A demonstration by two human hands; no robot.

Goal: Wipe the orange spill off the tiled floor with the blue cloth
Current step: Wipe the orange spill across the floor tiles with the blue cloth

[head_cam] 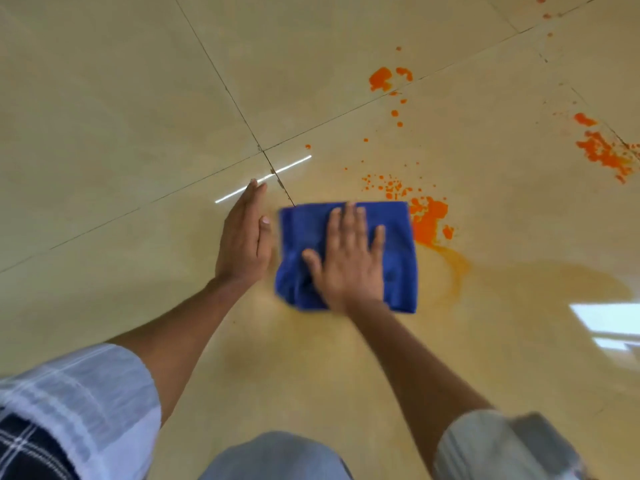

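Observation:
A folded blue cloth lies flat on the beige tiled floor. My right hand presses down on it with the palm flat and the fingers spread; the cloth bunches under the thumb. My left hand rests flat on the floor just left of the cloth, fingers together, holding nothing. Bright orange spill touches the cloth's far right corner. More orange patches sit farther away and at the right edge, with several small drops between them.
A pale orange smear curves along the floor right of the cloth, spreading into a wet film toward the right. Dark grout lines cross beyond my left hand. My knees and rolled sleeves fill the bottom of the view.

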